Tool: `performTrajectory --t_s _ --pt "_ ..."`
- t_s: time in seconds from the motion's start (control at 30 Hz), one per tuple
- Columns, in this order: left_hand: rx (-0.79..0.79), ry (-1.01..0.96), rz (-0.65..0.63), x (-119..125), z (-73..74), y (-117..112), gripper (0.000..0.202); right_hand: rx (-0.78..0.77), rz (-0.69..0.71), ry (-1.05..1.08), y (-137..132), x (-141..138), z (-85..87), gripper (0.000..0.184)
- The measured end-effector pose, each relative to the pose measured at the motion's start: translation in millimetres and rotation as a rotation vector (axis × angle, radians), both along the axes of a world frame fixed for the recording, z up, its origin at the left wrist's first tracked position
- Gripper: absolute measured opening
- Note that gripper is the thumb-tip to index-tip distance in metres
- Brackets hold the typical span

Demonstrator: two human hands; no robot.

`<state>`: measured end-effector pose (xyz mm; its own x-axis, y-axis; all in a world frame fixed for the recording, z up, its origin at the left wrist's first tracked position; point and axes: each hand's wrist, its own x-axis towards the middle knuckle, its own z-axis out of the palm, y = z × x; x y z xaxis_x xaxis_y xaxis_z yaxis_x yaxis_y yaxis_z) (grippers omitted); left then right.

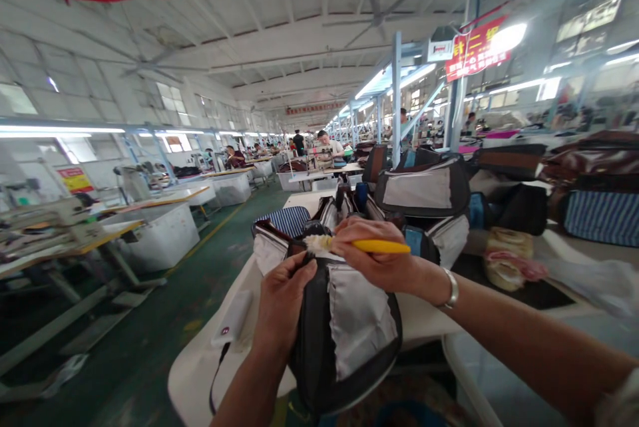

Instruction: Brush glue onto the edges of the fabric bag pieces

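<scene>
A black bag (344,327) with grey lining panels is held up in front of me, over the edge of a white table (200,374). My left hand (282,300) grips its upper left edge, fingers closed on the fabric. My right hand (379,251) is closed around a yellow-handled brush (372,246), whose pale bristles touch the top rim of the bag. A silver bracelet sits on my right wrist.
Several similar bags (424,191) are piled on the table behind. A white phone (232,317) lies at the table's left. Rolls of tape (509,261) rest to the right. Sewing tables (150,227) line the left side of a green aisle; distant people (327,144) work there.
</scene>
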<state>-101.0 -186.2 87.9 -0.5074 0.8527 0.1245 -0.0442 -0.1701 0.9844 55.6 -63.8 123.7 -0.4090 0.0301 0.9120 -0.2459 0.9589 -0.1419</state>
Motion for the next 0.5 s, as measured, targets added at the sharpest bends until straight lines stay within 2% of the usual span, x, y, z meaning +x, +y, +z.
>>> performTrajectory --t_s 0.07,0.13,0.23,0.37,0.5 --pt "-0.004 -0.015 -0.010 -0.8 -0.5 -0.5 0.052 0.109 0.068 -0.080 2.1 1.9 1.7 0.004" --pt "-0.021 -0.033 -0.027 -1.7 -1.8 -1.1 0.055 0.151 0.057 -0.083 4.1 4.2 4.4 0.004" --pt "-0.038 -0.012 -0.004 -1.9 -3.1 -2.2 0.056 -0.013 0.021 0.001 2.1 6.5 9.2 0.007" --pt "-0.044 0.095 0.007 0.9 -3.4 -3.9 0.053 -0.304 0.076 -0.086 -2.1 -2.8 10.6 0.018" --pt "-0.042 0.265 0.075 2.5 -5.5 -5.8 0.046 -0.355 -0.059 -0.103 1.5 -10.5 19.7 0.025"
